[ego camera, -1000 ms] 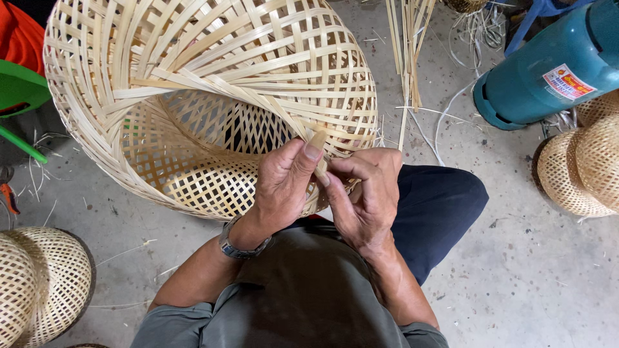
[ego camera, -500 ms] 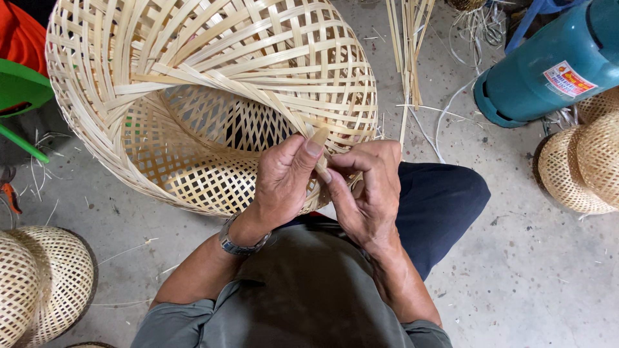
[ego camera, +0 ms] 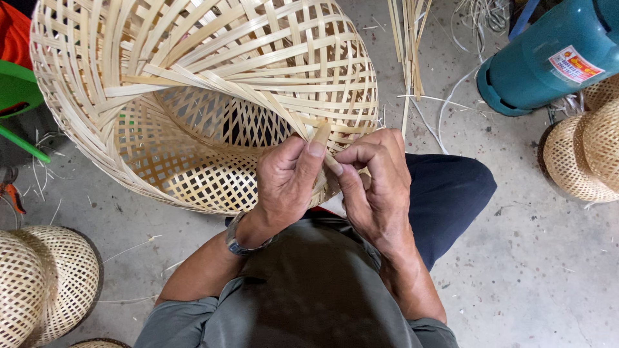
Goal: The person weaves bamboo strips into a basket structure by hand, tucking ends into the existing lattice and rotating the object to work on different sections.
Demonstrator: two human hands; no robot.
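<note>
Grey concrete floor (ego camera: 548, 270) fills the head view, littered with thin bamboo shavings and scraps. Only one view is supplied.

Head view: a large, unfinished woven bamboo basket (ego camera: 193, 103) lies tilted on its side in front of the seated person, its open mouth facing the camera and its rim of loose, unwoven strips turned toward the lap. The near edge of the basket rests against the person's knees.

The left hand (ego camera: 284, 183) is closed at the basket's near rim, thumb and forefinger pinched on the end of a flat bamboo strip (ego camera: 320, 134) that stands up just above the thumbnail. A metal wristwatch (ego camera: 235, 238) sits on the left wrist.

The right hand (ego camera: 377, 187) is curled tight just beside the left, fingertips touching the same rim section; whether it grips the same strip or a neighbouring one cannot be told, as the fingers cover the contact.

Surroundings: a teal gas cylinder (ego camera: 548, 58) lies at upper right, with a bundle of loose bamboo strips (ego camera: 407, 45) to its left. Finished woven baskets (ego camera: 583, 151) stand at the right edge, and more (ego camera: 39, 283) at lower left. A green plastic item (ego camera: 16, 96) shows at the left edge.
</note>
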